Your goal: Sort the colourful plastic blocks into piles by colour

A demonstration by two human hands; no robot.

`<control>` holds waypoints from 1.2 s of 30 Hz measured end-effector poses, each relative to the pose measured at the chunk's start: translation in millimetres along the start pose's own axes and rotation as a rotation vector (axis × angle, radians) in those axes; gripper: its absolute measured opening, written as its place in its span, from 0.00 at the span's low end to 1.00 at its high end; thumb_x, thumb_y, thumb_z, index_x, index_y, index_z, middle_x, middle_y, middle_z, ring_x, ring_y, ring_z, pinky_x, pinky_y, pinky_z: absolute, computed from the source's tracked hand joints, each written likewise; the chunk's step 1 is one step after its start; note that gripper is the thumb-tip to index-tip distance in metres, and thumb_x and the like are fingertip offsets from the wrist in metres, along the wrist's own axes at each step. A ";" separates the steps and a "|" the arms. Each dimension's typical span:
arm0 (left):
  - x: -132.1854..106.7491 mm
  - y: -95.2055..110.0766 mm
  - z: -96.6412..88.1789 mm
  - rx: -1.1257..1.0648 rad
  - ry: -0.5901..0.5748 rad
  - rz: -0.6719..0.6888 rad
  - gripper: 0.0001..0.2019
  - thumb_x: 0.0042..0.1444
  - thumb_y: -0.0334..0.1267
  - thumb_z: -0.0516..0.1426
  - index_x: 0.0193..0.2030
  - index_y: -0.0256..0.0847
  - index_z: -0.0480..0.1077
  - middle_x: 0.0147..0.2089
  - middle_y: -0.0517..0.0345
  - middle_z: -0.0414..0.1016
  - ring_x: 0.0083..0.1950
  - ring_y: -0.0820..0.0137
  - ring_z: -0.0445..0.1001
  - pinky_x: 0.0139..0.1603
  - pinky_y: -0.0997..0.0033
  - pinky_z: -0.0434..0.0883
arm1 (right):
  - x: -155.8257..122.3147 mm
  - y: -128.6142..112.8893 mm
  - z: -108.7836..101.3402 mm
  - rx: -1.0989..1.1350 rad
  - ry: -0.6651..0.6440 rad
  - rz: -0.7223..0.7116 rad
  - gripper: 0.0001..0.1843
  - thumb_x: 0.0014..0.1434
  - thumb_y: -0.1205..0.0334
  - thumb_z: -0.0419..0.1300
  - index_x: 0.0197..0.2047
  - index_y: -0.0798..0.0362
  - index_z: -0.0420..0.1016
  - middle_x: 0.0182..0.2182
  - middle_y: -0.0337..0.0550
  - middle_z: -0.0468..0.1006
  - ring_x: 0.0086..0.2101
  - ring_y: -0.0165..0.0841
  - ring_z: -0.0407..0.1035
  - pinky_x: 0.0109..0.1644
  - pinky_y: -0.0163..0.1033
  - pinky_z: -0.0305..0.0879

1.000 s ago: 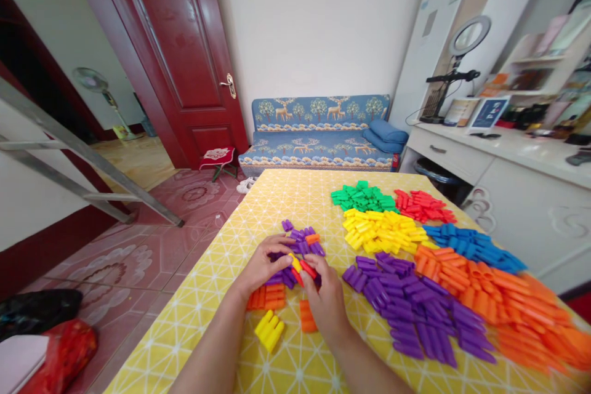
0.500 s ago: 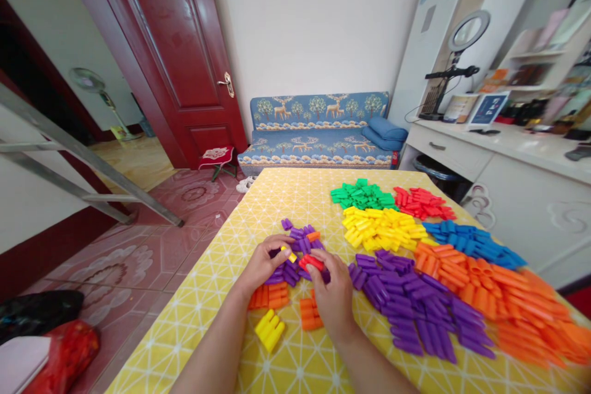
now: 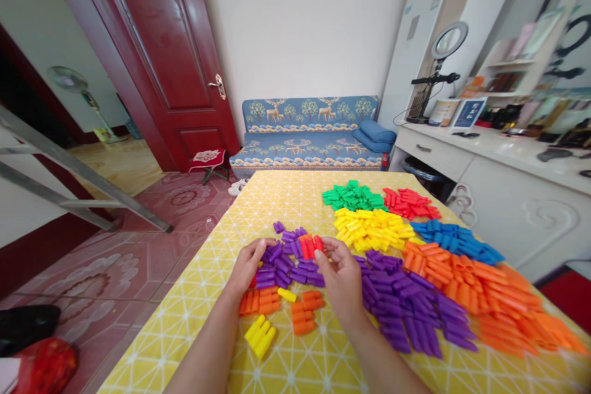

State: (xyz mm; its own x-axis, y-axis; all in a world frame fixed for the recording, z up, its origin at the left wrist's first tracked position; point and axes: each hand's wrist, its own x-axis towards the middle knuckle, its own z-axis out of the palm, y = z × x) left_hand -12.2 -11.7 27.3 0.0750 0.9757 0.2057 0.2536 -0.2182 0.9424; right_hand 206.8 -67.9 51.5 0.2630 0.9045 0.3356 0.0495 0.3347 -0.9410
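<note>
Had grouped yellow plastic tubes (image 3: 261, 337) at seven o'clock. Curled the left hand (image 3: 247, 266) at nine, could not tell its hold; pinched red plastic tubes (image 3: 310, 249) at one in the right hand (image 3: 340, 271), risking, by slackening, a drop among purple plastic tubes (image 3: 281, 263) at eleven.

A table (image 3: 281, 194) draped in yellow cloth (image 3: 300, 360) with white crisscross lines holds short tubes. Toward the right lie six heaps: green heap (image 3: 353, 198), red heap (image 3: 412, 203), yellow heap (image 3: 373, 231), blue heap (image 3: 455, 240), purple heap (image 3: 410, 301), orange heap (image 3: 498, 305). Nearer the middle: a smaller purple group (image 3: 281, 265), two orange clusters (image 3: 303, 314), a yellow cluster (image 3: 261, 337) and one loose yellow tube (image 3: 287, 295).
</note>
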 end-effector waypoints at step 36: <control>0.8 -6.9 2.3 -0.009 0.015 -0.028 0.30 0.61 0.61 0.46 0.41 0.39 0.79 0.47 0.48 0.80 0.53 0.58 0.74 0.61 0.56 0.65 | 90.9 -24.9 -171.0 -0.468 0.210 -0.088 0.28 0.43 0.38 0.66 0.37 0.53 0.76 0.34 0.51 0.79 0.32 0.37 0.73 0.40 0.45 0.70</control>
State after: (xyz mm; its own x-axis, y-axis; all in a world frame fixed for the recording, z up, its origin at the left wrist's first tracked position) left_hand -11.7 -9.5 20.4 0.0540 0.9816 0.1833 0.2469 -0.1910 0.9500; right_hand 394.2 -39.2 98.0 0.4241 0.7895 0.4436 0.4932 0.2094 -0.8443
